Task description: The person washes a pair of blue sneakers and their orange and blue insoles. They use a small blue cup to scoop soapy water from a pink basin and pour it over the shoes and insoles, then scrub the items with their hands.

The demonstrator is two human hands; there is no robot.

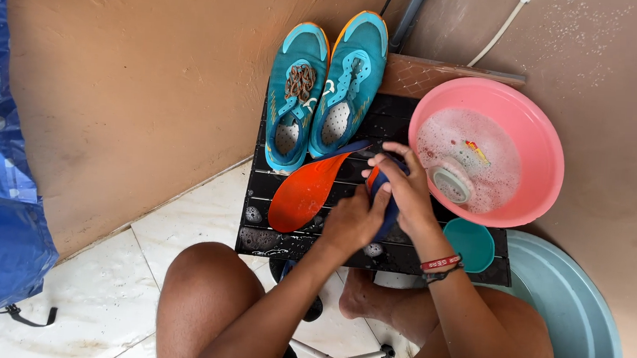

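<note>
- Head view, looking down: the left hand (351,221) is closed around the lower end of a blue insole (386,207) at the middle of the frame.
- The right hand (403,186) curls over the same blue insole from above, fingers bent around it.
- An orange insole (304,191) lies on the black slatted surface (403,258), touching the hands on their left.
- Two teal shoes (325,89) stand side by side at the upper middle, toes toward the wall.
- A pink basin (541,143) of soapy water sits at the upper right, just beside the right hand.
- A small teal cup (472,244) rests below the basin, near a pale blue tub (587,329).
</note>
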